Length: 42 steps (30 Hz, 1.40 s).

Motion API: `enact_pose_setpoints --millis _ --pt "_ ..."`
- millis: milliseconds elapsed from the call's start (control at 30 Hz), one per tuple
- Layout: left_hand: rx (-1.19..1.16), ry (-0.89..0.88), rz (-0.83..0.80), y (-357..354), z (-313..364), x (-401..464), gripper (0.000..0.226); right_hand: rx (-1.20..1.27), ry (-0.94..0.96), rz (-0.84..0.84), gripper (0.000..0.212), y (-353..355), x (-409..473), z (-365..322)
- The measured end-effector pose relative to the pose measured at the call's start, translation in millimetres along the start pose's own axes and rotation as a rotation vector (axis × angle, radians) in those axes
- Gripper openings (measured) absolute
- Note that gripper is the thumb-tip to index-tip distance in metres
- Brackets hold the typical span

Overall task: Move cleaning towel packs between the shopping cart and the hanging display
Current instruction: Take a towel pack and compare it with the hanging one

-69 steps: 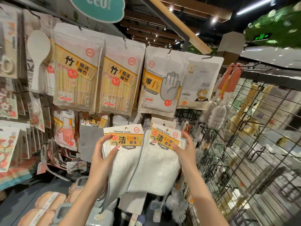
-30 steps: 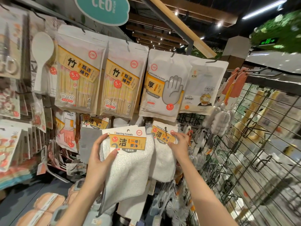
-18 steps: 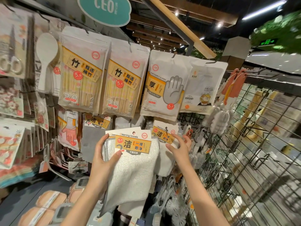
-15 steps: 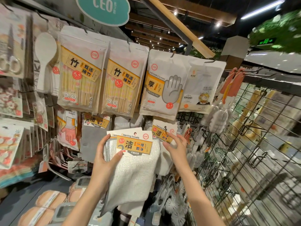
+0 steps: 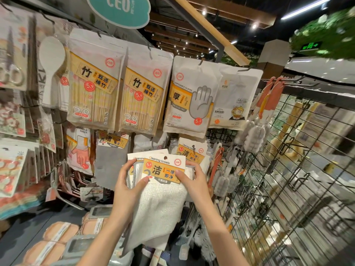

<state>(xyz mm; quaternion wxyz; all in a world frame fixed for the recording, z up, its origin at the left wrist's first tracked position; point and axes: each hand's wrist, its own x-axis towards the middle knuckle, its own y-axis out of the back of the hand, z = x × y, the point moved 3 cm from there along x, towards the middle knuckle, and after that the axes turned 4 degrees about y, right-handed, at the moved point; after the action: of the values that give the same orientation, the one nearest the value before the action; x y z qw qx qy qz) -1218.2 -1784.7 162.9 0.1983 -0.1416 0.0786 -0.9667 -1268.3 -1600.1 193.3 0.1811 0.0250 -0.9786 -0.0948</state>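
A white cleaning towel pack (image 5: 163, 200) with an orange "Cleaning towels" header card is held up in front of the hanging display. My left hand (image 5: 127, 187) grips its left edge, thumb on the card's lower left corner. My right hand (image 5: 194, 184) pinches the card's right side. A second header card (image 5: 135, 157) peeks out behind the front one. Another towel pack (image 5: 191, 151) hangs on a hook just behind and to the right.
Bags of bamboo sticks (image 5: 94, 93) and disposable gloves (image 5: 189, 100) hang above. Bottle brushes (image 5: 251, 137) hang on the wire grid (image 5: 288, 179) at right. A grey cloth pack (image 5: 111, 158) hangs left; sponges (image 5: 55, 240) lie below.
My right hand let go of the pack it hung on the hook and came left onto the card of the pack held by my left hand. That pack shifted slightly right.
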Motion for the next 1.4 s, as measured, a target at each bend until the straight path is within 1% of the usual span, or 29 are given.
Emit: enact_pose_setpoints --millis 67,233,333,433,500,567,733,867,1033,1167,1400 --pt "0.008 0.002 0.004 -2 1 -1 0.052 -0.013 0.011 0.043 0.035 -1 0 2" --pt "0.040 0.006 0.010 -4 3 -3 0.053 -0.006 0.041 0.113 0.036 1 2 2" --pt "0.057 0.017 -0.006 -5 2 -2 0.054 0.020 0.044 0.124 0.039 1 2 4" --pt "0.059 0.011 -0.041 -5 2 -2 0.050 0.092 0.084 0.135 0.052 4 2 6" --pt "0.065 -0.001 -0.073 -4 2 -2 0.046 0.104 0.116 0.160 0.057 11 5 6" --pt "0.059 -0.005 -0.081 -2 2 0 0.044 0.114 0.105 0.204 0.055 20 10 7" --pt "0.051 0.000 -0.072 0 1 2 0.045 0.226 0.035 0.306 0.054 37 28 15" --pt "0.075 -0.006 -0.091 2 2 2 0.044 0.177 0.035 0.344 0.054 45 47 24" --pt "0.055 -0.003 -0.055 6 1 6 0.044 0.138 -0.010 0.399 0.056 51 63 43" --pt "0.063 -0.003 -0.043 4 0 6 0.045 0.108 -0.045 0.431 0.053 53 67 50" --pt "0.078 0.010 -0.033 4 0 7 0.044 -0.020 -0.039 0.413 0.050 51 80 60"
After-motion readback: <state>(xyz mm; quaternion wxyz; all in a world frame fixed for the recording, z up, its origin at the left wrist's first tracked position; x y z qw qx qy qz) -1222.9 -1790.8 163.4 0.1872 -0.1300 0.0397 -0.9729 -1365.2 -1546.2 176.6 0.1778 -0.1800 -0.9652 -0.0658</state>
